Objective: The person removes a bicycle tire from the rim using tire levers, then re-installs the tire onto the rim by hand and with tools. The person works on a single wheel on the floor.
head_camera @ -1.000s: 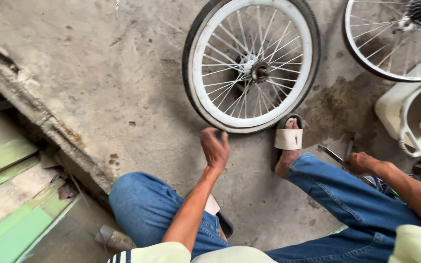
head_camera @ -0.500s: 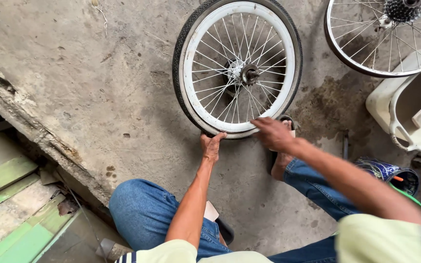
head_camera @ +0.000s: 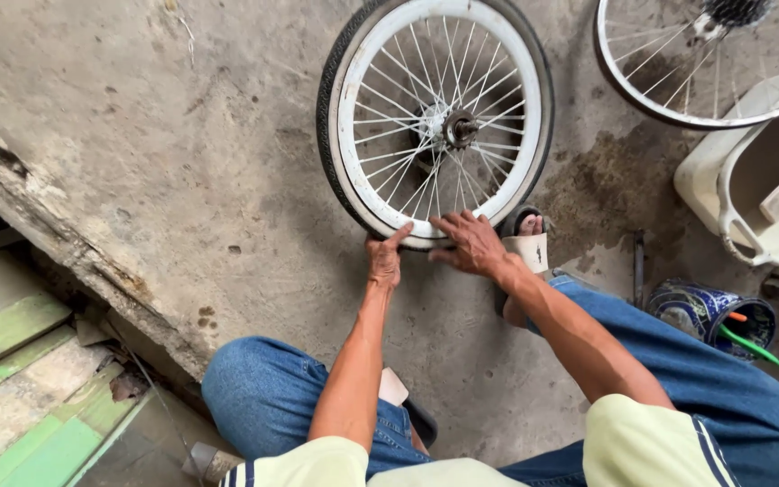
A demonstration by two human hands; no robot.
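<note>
On the bare, stained concrete floor (head_camera: 182,153), a small spoked bicycle wheel with a white rim and black tyre (head_camera: 435,122) stands nearly upright, its lower edge resting on the ground just ahead of the person's knees. The left hand (head_camera: 384,259) presses against the bottom of the tyre from the left, thumb stretched up along the rim and the other fingers curled loosely under it. The right hand (head_camera: 469,242) lies flat over the same lower stretch of rim, fingers spread and pointing left, not closed around anything; the two hands are just beside each other. Behind the right wrist, a foot in a white-strapped sandal (head_camera: 526,248) touches the wheel's lower right edge. Toward the floor's upper right corner a second spoked wheel with a cogged hub (head_camera: 678,54) lies partly out of view, next to a white plastic tub (head_camera: 750,194). Below the tub sits a blue patterned tin holding green-handled tools (head_camera: 710,316). Green-painted planks (head_camera: 11,361) line the floor's lower left edge.
</note>
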